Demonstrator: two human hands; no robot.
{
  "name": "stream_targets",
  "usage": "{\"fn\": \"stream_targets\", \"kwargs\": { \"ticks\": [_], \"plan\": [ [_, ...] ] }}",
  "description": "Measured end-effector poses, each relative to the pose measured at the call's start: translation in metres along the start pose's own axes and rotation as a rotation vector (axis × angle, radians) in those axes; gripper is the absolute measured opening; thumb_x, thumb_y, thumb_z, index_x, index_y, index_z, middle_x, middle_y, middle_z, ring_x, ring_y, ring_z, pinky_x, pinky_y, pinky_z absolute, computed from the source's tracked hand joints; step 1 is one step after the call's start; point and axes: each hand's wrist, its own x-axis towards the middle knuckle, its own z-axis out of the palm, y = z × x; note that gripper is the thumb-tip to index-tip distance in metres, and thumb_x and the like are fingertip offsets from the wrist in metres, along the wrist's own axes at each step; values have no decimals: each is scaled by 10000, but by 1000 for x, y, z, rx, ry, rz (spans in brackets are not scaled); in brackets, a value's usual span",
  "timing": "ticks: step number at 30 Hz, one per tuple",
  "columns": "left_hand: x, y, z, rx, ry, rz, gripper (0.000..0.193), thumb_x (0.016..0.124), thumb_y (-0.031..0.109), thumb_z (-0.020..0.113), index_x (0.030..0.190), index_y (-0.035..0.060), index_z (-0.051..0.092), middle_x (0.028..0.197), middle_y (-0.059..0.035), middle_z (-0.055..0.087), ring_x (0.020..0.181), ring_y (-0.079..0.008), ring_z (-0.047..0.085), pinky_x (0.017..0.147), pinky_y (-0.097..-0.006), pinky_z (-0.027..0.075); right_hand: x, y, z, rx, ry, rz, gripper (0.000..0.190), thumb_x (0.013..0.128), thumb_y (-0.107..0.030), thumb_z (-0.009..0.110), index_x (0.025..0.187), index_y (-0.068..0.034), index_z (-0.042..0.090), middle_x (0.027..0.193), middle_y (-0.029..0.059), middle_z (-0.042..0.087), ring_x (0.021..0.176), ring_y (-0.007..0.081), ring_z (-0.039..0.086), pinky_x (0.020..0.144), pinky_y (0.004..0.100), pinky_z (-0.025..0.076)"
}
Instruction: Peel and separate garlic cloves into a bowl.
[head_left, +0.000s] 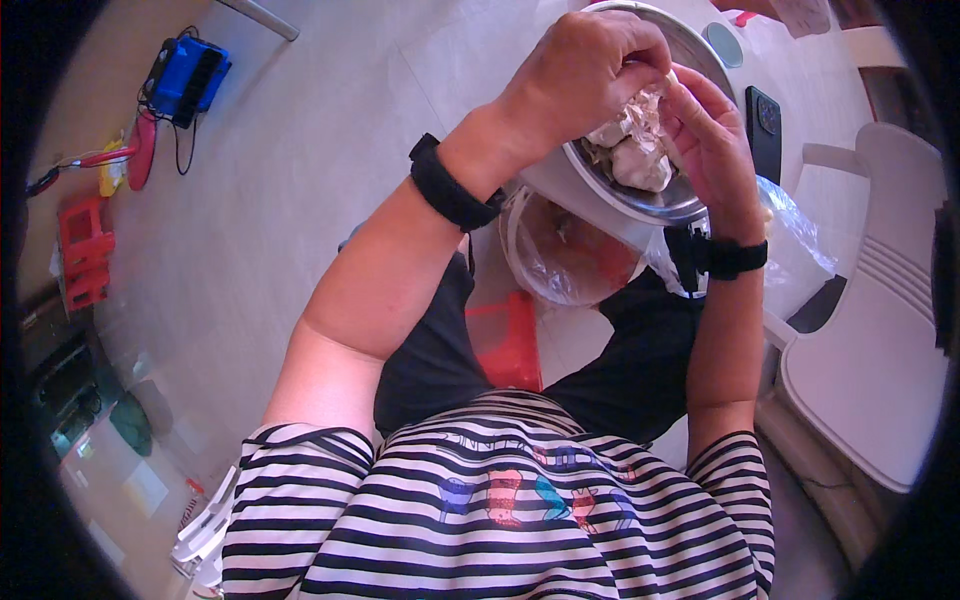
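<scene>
Both hands meet over a metal basin (634, 212) near the top of the head view. My left hand (592, 71) pinches a pale garlic clove (671, 77) with thumb and fingertips. From the other side, the thumb and fingers of my right hand (709, 139) close on the same clove, which they mostly cover. Below the hands, garlic bulbs (642, 166) lie in the basin, with loose papery garlic skin (643, 112) about them. The far part of the basin's inside is hidden behind my left hand.
A black phone (765, 135) and a round greenish disc (724, 45) lie right of the basin. An open clear plastic bag (555, 274) is below it, above a red plastic stool (510, 341). A pale plastic chair (870, 382) stands at right. A blue case (187, 79) is at far left.
</scene>
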Motion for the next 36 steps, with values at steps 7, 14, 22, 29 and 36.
{"fn": "stream_targets", "kwargs": {
  "ticks": [7, 14, 22, 29, 36],
  "plan": [
    [-1, -5, 4, -12, -65, -2, 77, 820, 33, 612, 884, 15, 575, 790, -135, 609, 736, -257, 604, 682, -340, 478, -3, -4, 3, -37, -43, 26, 291, 919, -140, 628, 1175, -3, 605, 987, 19, 633, 858, 72, 577, 787, 211, 479],
    [-2, -8, 4, -20, -112, 6, 61, 832, 40, 590, 885, 26, 562, 783, -135, 596, 744, -276, 594, 689, -357, 472, -2, -5, 0, -50, -46, 22, 268, 923, -141, 623, 1153, -6, 603, 969, 12, 630, 843, 71, 576, 770, 205, 479],
    [-1, -5, 1, -25, -131, -83, 45, 831, 29, 581, 873, 27, 566, 766, -127, 589, 716, -250, 581, 679, -341, 471, 3, 1, -11, 69, 6, 7, 255, 951, -140, 575, 1161, 4, 577, 922, 29, 614, 763, 78, 571, 693, 187, 480],
    [-3, -13, 4, 44, -127, -39, 64, 831, 61, 587, 884, 28, 602, 779, -128, 622, 720, -260, 608, 686, -344, 483, 4, -2, -19, 161, 11, -5, 278, 974, -148, 521, 1200, 14, 511, 1035, 138, 634, 806, 123, 621, 706, 209, 524],
    [-11, -32, 17, 247, -115, 78, 104, 804, 142, 673, 840, 51, 704, 807, -131, 664, 760, -302, 644, 705, -349, 510, 4, -4, -16, 146, 76, 46, 281, 976, -117, 494, 1226, 12, 478, 1120, 204, 623, 880, 172, 653, 731, 239, 549]
  ]
}}
